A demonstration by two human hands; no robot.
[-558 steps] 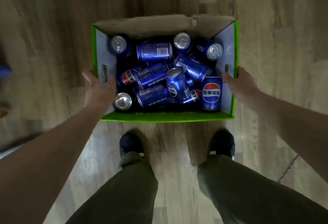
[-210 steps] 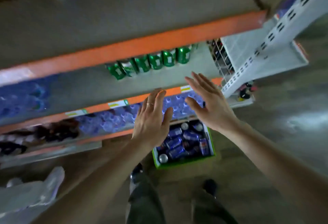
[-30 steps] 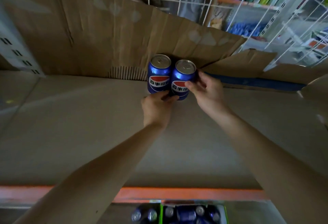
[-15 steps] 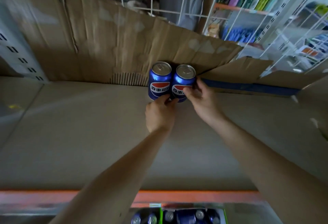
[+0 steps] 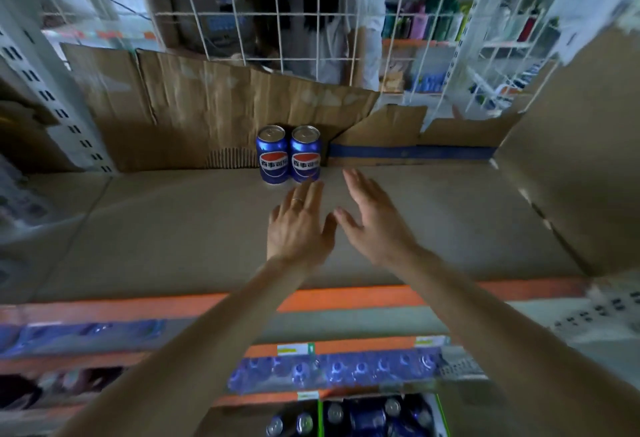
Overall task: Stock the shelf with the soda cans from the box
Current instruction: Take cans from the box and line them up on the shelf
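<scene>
Two blue soda cans stand upright side by side at the back of the shelf, the left can [image 5: 273, 155] touching the right can [image 5: 305, 155], logos facing me. My left hand [image 5: 298, 226] hovers flat and empty just in front of them, fingers spread, a ring on one finger. Beside it, my right hand [image 5: 372, 220] is also flat and empty, fingers apart. The cardboard-lined shelf [image 5: 173, 229] carries only these two cans. Far below, the green-edged box [image 5: 440, 416] holds several more blue cans [image 5: 367, 417].
Torn cardboard [image 5: 194, 114] backs the shelf, with white wire mesh [image 5: 263, 28] above it and a cardboard wall [image 5: 575, 166] at the right. An orange shelf edge [image 5: 346, 298] runs in front. Lower shelves carry blue bottle packs [image 5: 332, 369]. White uprights [image 5: 45, 90] stand at left.
Both hands have let go of the two cans and pulled back toward me, fingers now spread. The cans stay standing at the back of the shelf.
</scene>
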